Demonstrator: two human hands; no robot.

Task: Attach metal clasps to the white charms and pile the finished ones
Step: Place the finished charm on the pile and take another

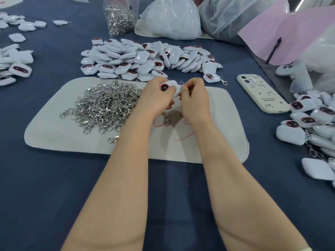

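Note:
My left hand (pixel 157 95) grips a white charm (pixel 170 86) with a dark red-rimmed face, held above the white mat (pixel 208 142). My right hand (pixel 194 96) pinches a small metal ring (pixel 181 83) at the charm's right edge. A heap of silver metal clasps (pixel 107 105) lies on the mat's left half. One loose clasp (pixel 167 120) rests on the mat below my hands. A big pile of white charms (pixel 145 58) sits behind the mat. At the right edge lies another pile of charms with clasps on them (pixel 308 124).
A cream phone (pixel 262 93) lies face down right of the mat. One charm with a clasp (pixel 213 78) sits by the mat's far right corner. A clear bag of clasps (pixel 119 17) and white plastic bags (pixel 170 19) stand at the back. More charms (pixel 14 64) lie at far left.

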